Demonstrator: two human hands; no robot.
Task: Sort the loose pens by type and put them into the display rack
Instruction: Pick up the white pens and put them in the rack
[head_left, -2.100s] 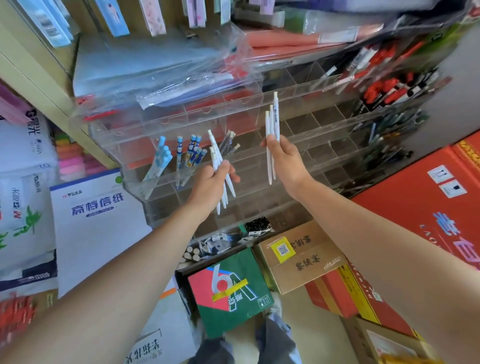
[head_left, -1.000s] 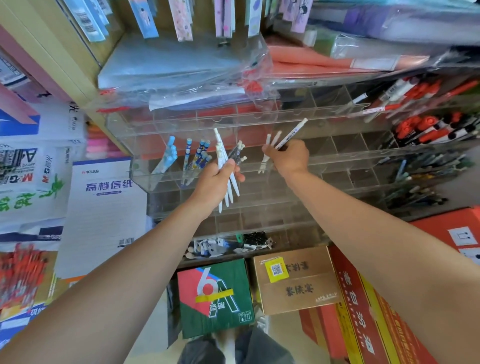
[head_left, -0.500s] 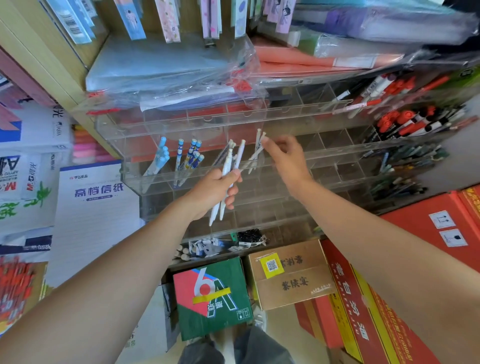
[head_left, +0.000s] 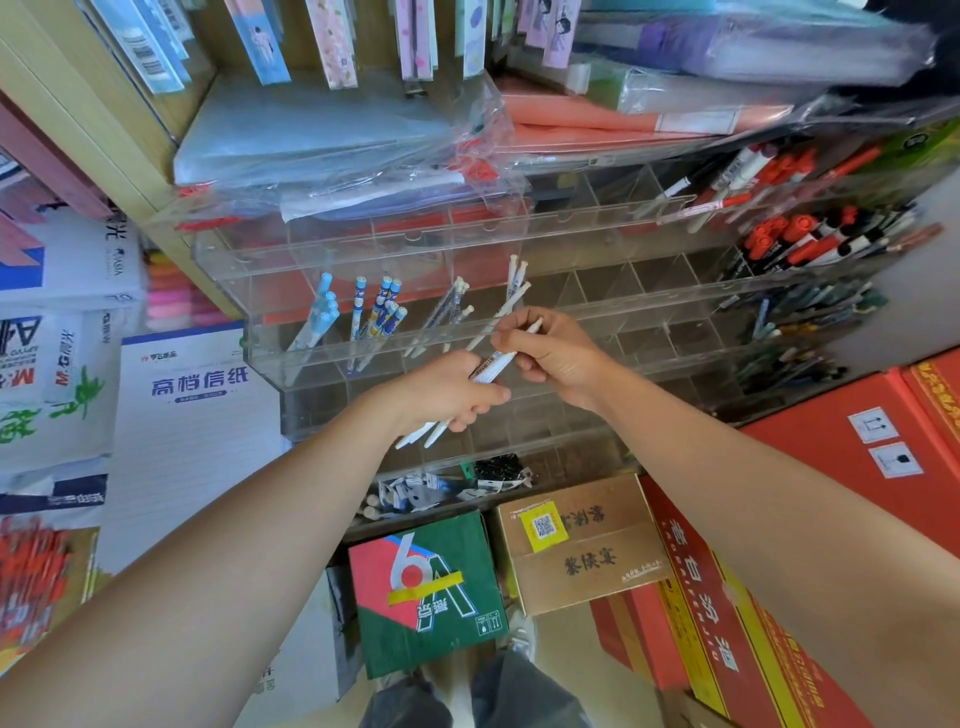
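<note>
At the rack (head_left: 649, 307), left hand (head_left: 447, 397) and right hand (head_left: 558, 358) grip pens (head_left: 492, 365) (tilted).

The left forearm (head_left: 260, 519) is bare right up to the left hand (head_left: 447, 395), and the right forearm (head_left: 727, 467) is bare up to the right hand (head_left: 561, 358). Well below both hands are creased dark grey trousers (head_left: 524, 696), with a pale shoe (head_left: 522, 631) just above them.

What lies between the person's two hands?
In the head view, a white pen bridges the gap: the right hand pinches its upper end, the left hand holds its lower part with other white pens.
</note>
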